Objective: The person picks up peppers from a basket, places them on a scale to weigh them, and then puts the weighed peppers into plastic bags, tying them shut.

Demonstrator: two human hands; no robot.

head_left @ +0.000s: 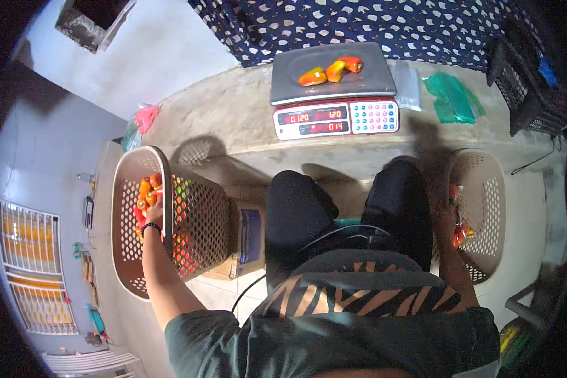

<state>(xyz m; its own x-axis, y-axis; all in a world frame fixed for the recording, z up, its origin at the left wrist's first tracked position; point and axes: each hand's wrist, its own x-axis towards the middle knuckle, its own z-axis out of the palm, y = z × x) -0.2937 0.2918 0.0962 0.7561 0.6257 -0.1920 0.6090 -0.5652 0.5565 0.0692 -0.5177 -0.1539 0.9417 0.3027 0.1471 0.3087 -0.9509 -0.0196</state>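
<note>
My left hand (pixel 154 213), with a dark beaded bracelet at the wrist, reaches into a tall beige perforated basket (pixel 198 214) at the left. Its fingers curl against a red-orange pepper (pixel 146 191) at the top of a pile of peppers. On the right, my forearm (pixel 450 252) goes down along a second beige basket (pixel 485 167); shadow hides that hand's fingers. A red-yellow pepper (pixel 463 235) shows in this basket, close to the forearm. Ahead, several orange and red peppers (pixel 336 71) lie on the grey plate (pixel 290 69) of a digital scale (pixel 375 118), its display lit.
The scale stands on a concrete ledge (pixel 227 101). Beside it lie a clear plastic bag (pixel 408 85) and a green bag (pixel 453 97). A black crate (pixel 516 88) is at the far right. A cardboard box (pixel 249 239) stands between the left basket and my legs. A pink bag (pixel 147 118) lies left.
</note>
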